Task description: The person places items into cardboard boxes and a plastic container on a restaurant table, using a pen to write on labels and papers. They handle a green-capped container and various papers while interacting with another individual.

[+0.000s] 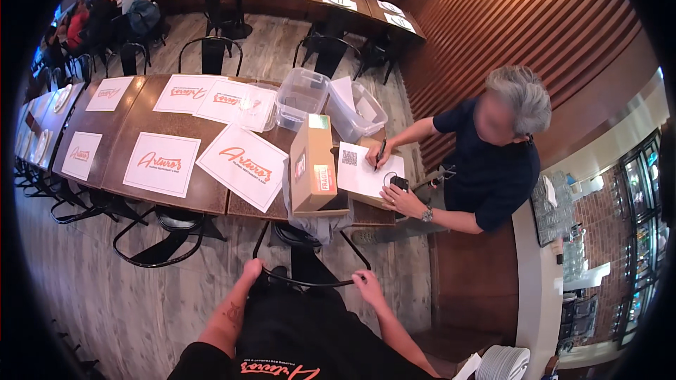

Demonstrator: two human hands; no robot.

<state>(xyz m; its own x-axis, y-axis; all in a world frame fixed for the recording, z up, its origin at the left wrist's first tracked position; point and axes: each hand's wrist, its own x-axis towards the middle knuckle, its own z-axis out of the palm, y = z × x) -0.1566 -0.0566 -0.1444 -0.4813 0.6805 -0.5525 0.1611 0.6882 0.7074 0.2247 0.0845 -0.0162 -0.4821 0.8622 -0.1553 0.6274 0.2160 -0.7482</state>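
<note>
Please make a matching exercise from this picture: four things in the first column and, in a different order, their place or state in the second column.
Things:
1. black chair
2. cardboard box
3. pen
4. clear plastic bins

Places or states:
A. in the hand of the seated person in the dark shirt, over a white sheet
B. its back rail gripped by the left hand and the right hand
C. empty, at the far side of the table
D. standing upright on the table beside paper placemats

Pairs: 1-B, 2-D, 3-A, 4-C
</note>
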